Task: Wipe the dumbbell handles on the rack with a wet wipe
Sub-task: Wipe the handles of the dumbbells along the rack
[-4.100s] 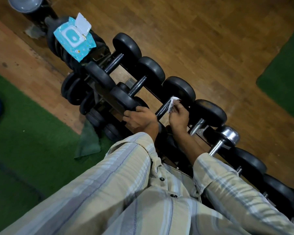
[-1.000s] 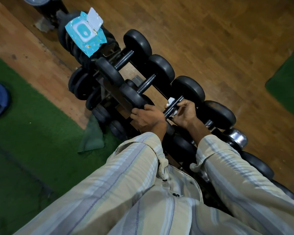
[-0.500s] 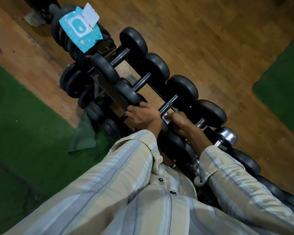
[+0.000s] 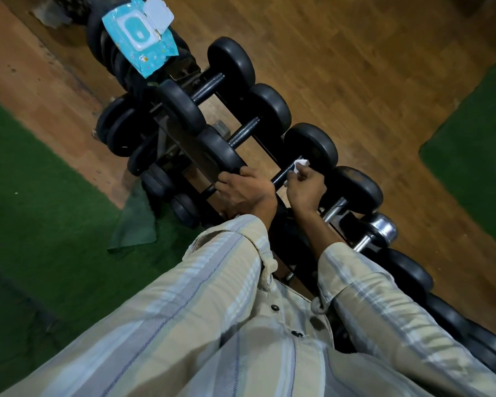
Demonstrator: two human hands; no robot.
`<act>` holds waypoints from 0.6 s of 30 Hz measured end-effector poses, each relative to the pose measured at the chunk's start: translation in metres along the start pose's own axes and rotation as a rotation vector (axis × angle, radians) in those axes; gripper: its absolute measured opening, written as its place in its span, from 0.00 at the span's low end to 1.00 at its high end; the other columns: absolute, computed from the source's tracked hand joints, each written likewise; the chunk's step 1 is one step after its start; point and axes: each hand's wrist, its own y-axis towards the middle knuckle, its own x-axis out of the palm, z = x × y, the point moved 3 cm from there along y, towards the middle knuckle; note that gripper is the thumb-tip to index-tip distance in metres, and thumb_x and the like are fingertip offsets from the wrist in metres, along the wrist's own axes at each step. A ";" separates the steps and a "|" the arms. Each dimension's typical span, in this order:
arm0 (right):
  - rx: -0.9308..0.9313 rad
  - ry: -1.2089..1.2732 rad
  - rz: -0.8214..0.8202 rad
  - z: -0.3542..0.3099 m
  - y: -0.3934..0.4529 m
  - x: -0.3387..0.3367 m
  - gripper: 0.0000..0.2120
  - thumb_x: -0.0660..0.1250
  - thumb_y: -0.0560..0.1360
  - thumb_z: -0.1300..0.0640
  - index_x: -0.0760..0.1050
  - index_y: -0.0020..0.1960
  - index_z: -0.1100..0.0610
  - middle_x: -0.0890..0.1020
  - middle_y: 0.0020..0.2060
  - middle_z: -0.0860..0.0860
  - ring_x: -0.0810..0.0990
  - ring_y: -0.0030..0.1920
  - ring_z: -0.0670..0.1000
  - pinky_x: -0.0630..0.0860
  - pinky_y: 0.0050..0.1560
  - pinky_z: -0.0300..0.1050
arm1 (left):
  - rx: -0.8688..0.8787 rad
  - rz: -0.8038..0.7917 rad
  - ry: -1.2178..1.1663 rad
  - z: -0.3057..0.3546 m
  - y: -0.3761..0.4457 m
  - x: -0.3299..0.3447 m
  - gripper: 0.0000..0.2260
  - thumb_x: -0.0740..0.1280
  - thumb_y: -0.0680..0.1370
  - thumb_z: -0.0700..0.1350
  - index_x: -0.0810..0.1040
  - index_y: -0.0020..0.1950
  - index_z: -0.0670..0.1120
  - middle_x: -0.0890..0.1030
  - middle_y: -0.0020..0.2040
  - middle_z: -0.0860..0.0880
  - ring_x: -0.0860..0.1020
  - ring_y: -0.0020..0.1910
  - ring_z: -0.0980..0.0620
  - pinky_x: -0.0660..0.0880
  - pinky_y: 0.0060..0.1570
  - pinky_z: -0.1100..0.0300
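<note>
From our head camera, our right hand [image 4: 305,190] pinching a white wet wipe [image 4: 299,164] on a dumbbell handle [image 4: 284,174], our left hand [image 4: 241,190] curled around the near weight, blue wipes pack [image 4: 142,38] at eleven o'clock, lid open, wipes inside hidden.

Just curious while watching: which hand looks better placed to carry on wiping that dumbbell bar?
The right hand. Its grip is closed on the white wet wipe, pressed against the dark handle. The left hand holds no wipe; it grips the dumbbell's near end, seemingly steadying it.
</note>
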 end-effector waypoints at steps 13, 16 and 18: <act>0.007 0.057 -0.325 0.033 -0.003 -0.015 0.04 0.77 0.73 0.59 0.88 0.46 0.52 0.88 0.43 0.51 0.86 0.45 0.50 0.84 0.44 0.47 | -0.014 -0.040 -0.026 0.004 -0.003 -0.005 0.16 0.58 0.76 0.50 0.69 0.58 0.40 0.72 0.58 0.38 0.73 0.55 0.36 0.73 0.52 0.44; -0.047 0.068 -0.206 0.039 -0.005 -0.032 0.04 0.76 0.74 0.60 0.87 0.48 0.55 0.88 0.44 0.48 0.86 0.47 0.47 0.83 0.51 0.48 | 0.001 -0.062 -0.033 0.003 -0.002 -0.004 0.15 0.58 0.77 0.50 0.68 0.58 0.41 0.70 0.58 0.40 0.72 0.54 0.37 0.74 0.51 0.43; -0.047 0.103 -0.197 0.041 -0.008 -0.039 0.04 0.75 0.74 0.62 0.87 0.48 0.58 0.87 0.44 0.50 0.85 0.44 0.46 0.83 0.50 0.46 | 0.024 -0.063 -0.049 0.002 -0.002 -0.006 0.15 0.58 0.76 0.50 0.68 0.57 0.41 0.69 0.58 0.40 0.72 0.54 0.37 0.75 0.50 0.41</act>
